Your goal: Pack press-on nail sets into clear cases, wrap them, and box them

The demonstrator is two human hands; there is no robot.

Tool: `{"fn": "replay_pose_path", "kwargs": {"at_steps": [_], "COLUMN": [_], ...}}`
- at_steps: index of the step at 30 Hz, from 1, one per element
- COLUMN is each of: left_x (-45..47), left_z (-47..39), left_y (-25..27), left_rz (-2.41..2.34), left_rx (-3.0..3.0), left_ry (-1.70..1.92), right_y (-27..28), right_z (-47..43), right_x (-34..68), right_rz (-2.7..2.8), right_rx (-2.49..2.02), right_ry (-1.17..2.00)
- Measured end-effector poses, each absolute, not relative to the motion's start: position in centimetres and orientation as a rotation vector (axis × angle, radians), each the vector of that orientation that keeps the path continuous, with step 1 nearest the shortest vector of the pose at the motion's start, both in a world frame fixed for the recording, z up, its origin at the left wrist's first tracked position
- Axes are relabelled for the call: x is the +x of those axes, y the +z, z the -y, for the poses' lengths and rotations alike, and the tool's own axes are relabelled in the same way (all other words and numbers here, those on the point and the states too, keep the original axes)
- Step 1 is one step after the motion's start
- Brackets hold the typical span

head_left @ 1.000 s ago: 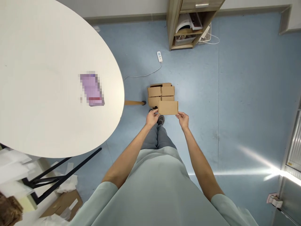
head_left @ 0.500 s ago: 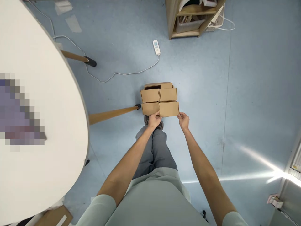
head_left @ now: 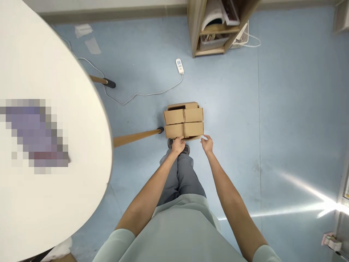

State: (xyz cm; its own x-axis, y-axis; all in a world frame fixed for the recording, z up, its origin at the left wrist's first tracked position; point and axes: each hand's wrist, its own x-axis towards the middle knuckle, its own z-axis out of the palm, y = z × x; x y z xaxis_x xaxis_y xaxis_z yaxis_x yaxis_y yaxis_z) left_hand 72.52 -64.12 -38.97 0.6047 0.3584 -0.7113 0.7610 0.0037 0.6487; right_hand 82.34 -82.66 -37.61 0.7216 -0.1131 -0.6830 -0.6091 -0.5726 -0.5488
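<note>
Four-sided cardboard boxes (head_left: 193, 129) stand packed together on the floor in front of my feet, in two rows. My left hand (head_left: 178, 146) is at the near edge of the front row, thumb and forefinger apart, its other fingers partly hidden. Near the front right corner is my right hand (head_left: 207, 144), thumb and forefinger spread with nothing visible between them. A brown cardboard edge (head_left: 193, 138) shows low between the hands. Behind the rows, another cardboard piece (head_left: 191, 105) rises beside a dark gap.
A white round table (head_left: 89, 174) fills the left side; its wooden leg (head_left: 136, 138) ends beside the boxes. Beyond them a white handheld controller (head_left: 179, 66) lies on its cable. A wooden shelf (head_left: 195, 31) stands at the back. My shoes (head_left: 186, 149) are close to the boxes.
The front right box has settled back level with its neighbour. My right hand has moved slightly left and its fingers have parted. The view has tilted up, showing more wall.
</note>
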Motion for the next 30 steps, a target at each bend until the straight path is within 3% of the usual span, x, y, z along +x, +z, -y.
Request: {"fn": "replay_pose_path", "kwargs": {"at_steps": [10, 16, 23, 30], "left_x": [69.1, 66.2, 61.4, 54.9], "left_z": [64.8, 64.9, 64.1, 60.7], "left_y": [-17.5, -7.0, 1.6, 6.0], "left_rz": [-0.904, -0.768, -0.741, -0.816], "left_rx": [1.537, 1.543, 1.588, 1.524], "left_ry": [-0.373, -0.199, 0.001, 0.151], "right_y": [-17.8, -8.9, -3.2, 2.4], "right_z": [81.5, 81.4, 80.6, 78.5], "right_x": [78.5, 75.5, 72.2, 68.8], "right_rz": [-0.296, -0.182, -0.066, 0.091], "right_rx": [-1.905, -1.706, -1.631, -1.581], "right_ry": [0.750, 0.697, 0.736, 0.779]}}
